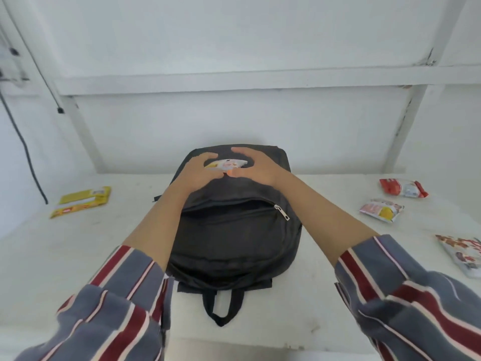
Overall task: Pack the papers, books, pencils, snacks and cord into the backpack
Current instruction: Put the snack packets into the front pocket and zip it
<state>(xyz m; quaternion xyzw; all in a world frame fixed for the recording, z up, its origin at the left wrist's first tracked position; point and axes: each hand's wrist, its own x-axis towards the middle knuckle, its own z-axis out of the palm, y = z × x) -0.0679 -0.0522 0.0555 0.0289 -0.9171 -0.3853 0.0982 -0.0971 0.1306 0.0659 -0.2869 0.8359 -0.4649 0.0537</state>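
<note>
A black backpack (234, 238) lies flat on the white table, its handle loop toward me and a front zipper (282, 212) partly open. Over its far end, my left hand (194, 175) and my right hand (256, 169) together hold a small white and orange snack packet (226, 164), fingers curled around its two ends. Whether the packet touches the bag is unclear. Other snack packets lie on the table: a red and white one (403, 188), a red and yellow one (381, 209), and a larger printed one (462, 252) at the right edge.
A yellow packet (81, 201) lies at the left of the table (65, 256). A black cable (26, 149) hangs down the left wall. A white wall with beams stands just behind the backpack.
</note>
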